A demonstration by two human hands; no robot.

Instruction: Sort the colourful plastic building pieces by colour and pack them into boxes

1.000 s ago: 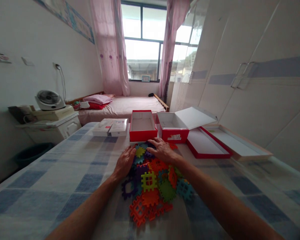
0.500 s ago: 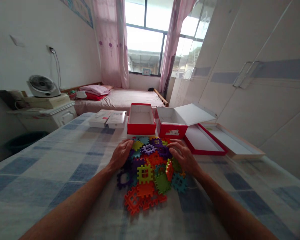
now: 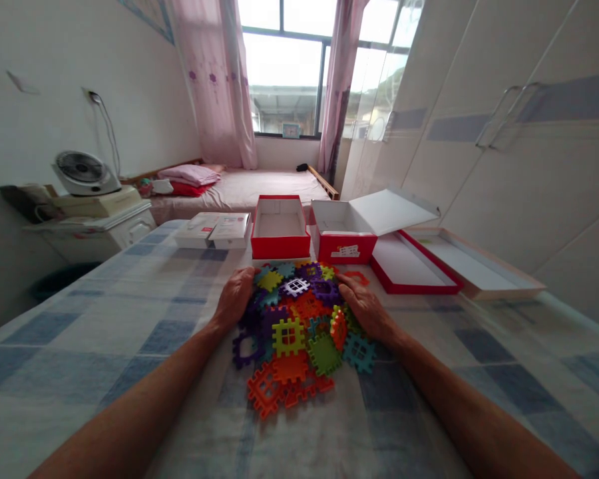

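A heap of colourful plastic interlocking tiles point(image 3: 294, 332) lies on the blue-checked tablecloth point(image 3: 130, 313) in front of me. My left hand point(image 3: 233, 301) rests against the heap's left side, fingers curved over the tiles. On the heap's right side lies my right hand point(image 3: 364, 307), fingers spread and cupped against the pieces. Neither hand lifts a piece. Just beyond the heap stands an open red box point(image 3: 279, 233), and beside it a second red box point(image 3: 344, 241) with its white lid raised.
A red-rimmed flat lid point(image 3: 414, 273) and a long pale tray point(image 3: 474, 269) lie at the right. Two white booklets point(image 3: 214, 229) sit left of the boxes. A fan point(image 3: 82, 174) stands on a cabinet at left, a bed behind, wardrobe doors at right.
My right hand has slid from the heap's far edge round to its right side. The left hand stays at the left side. The view has shifted slightly.
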